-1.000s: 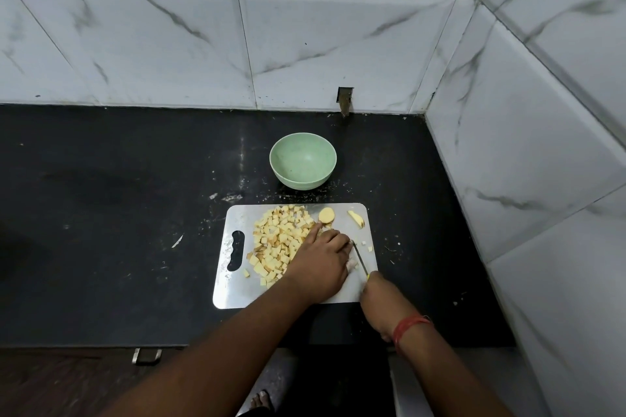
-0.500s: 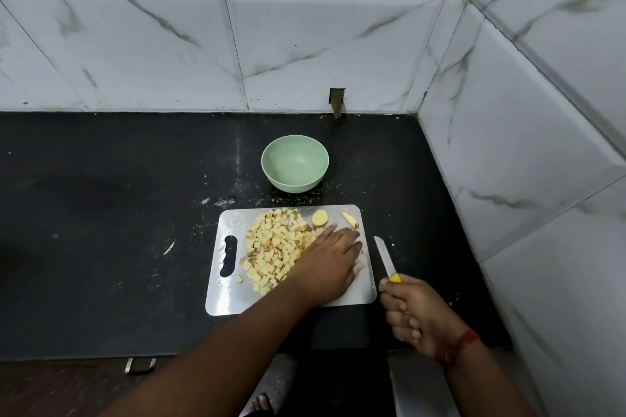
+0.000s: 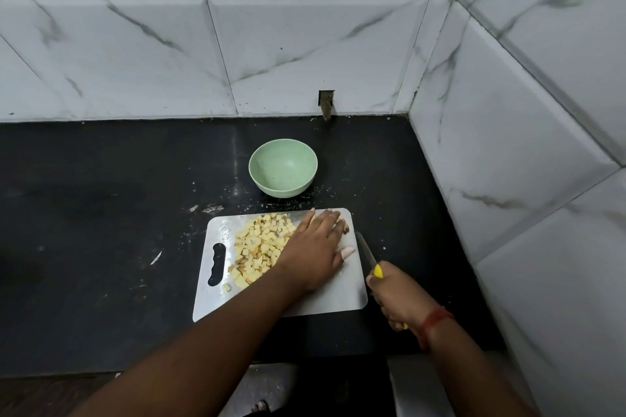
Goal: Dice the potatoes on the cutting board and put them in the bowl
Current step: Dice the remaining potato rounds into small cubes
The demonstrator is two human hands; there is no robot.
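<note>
**Left hand over the far right of the board, knife held off its right edge**

Starting at the left, I see bare black counter (image 3: 84, 213), dusted with a few pale scraps. Moving in, the steel cutting board (image 3: 325, 298) sits near the counter's front edge, its handle slot on the left side. A heap of diced potato (image 3: 261, 247) covers the board's left-centre, one stray cube lying near the front beside the slot. Behind the board, toward the back wall, stands the green bowl (image 3: 284, 167), and I see nothing in it. Now the left hand (image 3: 315, 249): it lies palm down across the board, fingers spread loosely and reaching the far right corner, where they cover something I can't make out. I cannot tell whether it grips anything. Just off the board's right edge, the right hand (image 3: 396, 298) is wrapped around the yellow handle of a knife (image 3: 367, 254), blade pointing away toward the back wall, above the counter.
</note>
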